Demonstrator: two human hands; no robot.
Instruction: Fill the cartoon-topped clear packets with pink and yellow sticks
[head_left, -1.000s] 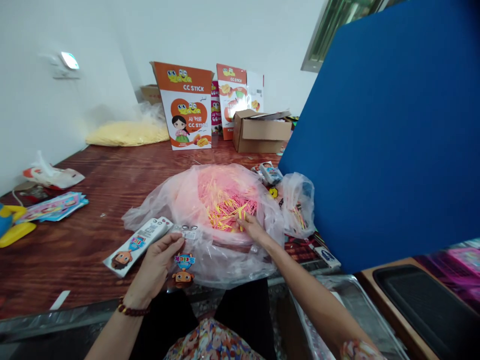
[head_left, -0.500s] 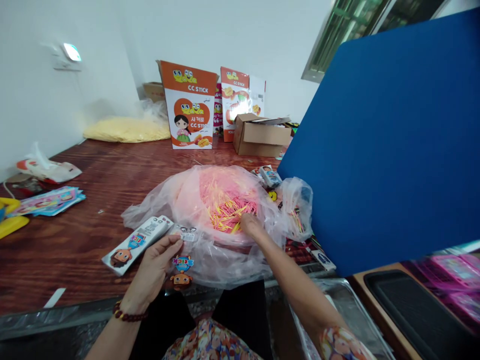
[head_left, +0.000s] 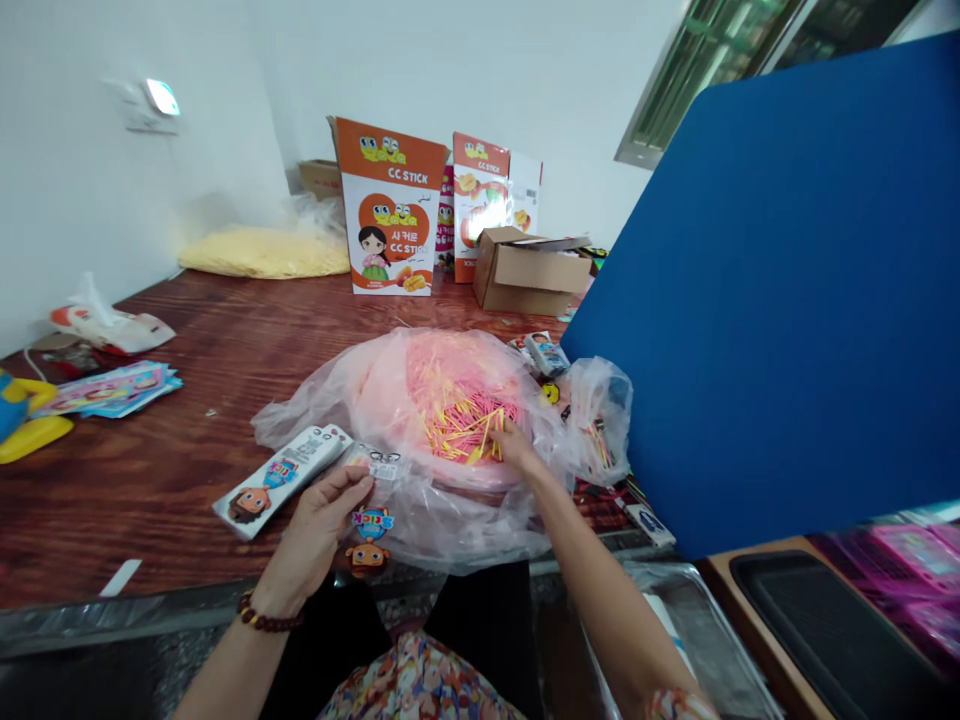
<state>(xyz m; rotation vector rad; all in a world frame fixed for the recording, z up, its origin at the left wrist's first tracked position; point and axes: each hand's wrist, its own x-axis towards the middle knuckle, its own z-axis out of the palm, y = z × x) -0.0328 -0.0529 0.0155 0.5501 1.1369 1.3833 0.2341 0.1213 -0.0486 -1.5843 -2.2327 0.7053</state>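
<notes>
My left hand point(head_left: 335, 508) pinches the edge of a clear plastic pouch point(head_left: 373, 522) printed with a cartoon face and the word Stick. A large translucent bag point(head_left: 360, 385) lies open in front of me, heaped with thin pink and yellow sticks point(head_left: 461, 425). At the right of the heap, my right hand point(head_left: 511, 447) has its fingers closed on some sticks, one yellow stick showing upright by the fingertips. Its fingertips are partly hidden among the sticks. Beside my left hand rests a stack of flat printed pouches point(head_left: 277, 482).
A smaller clear bag of sticks point(head_left: 600, 425) and small packets point(head_left: 546, 352) lie to the right, by a blue panel point(head_left: 787, 300). Orange-and-white cartons point(head_left: 391, 210) and an open brown box point(head_left: 531, 280) stand behind. Tissues point(head_left: 112, 325) and blue-pink packets point(head_left: 120, 388) are at left.
My right hand has lifted slightly in the heap, and its fingers now show with sticks in them. My left hand keeps the pouch. The whole view has shifted a little.
</notes>
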